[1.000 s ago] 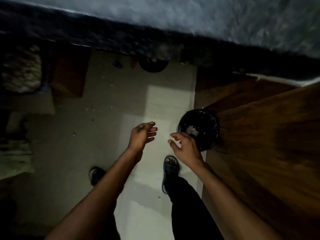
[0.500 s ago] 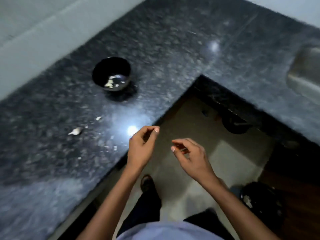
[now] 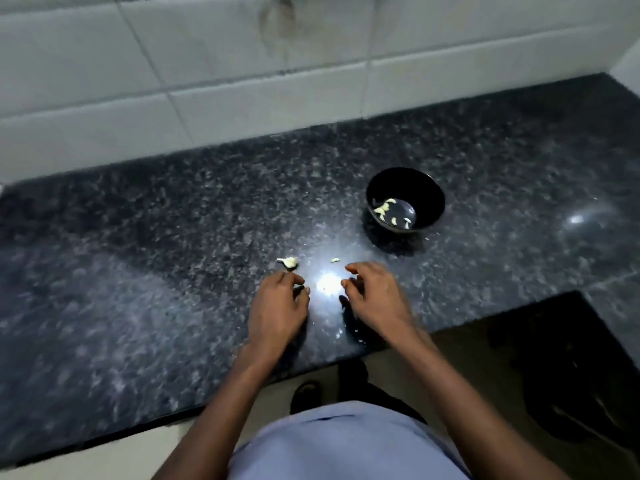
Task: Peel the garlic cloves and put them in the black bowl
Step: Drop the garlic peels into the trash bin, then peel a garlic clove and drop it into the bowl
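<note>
One unpeeled garlic clove (image 3: 290, 261) lies on the dark speckled desk (image 3: 138, 271), just beyond the left hand (image 3: 278, 308) at about its 12 o'clock, with a smaller pale scrap (image 3: 335, 260) near it toward 3 o'clock. The black bowl (image 3: 405, 199) sits farther off at roughly 1 o'clock from both hands and has several peeled cloves (image 3: 384, 207) in its bottom. The left hand hovers with fingers loosely curled; something pale shows at its fingertips, but I cannot tell whether it pinches anything. The right hand (image 3: 375, 299) is relaxed and holds nothing I can see. Most of the job looks done. The risks from here: the bright glare between the hands could hide small bits, the clove might skid on the polished stone when nudged, and loose skin could end up in the bowl
</note>
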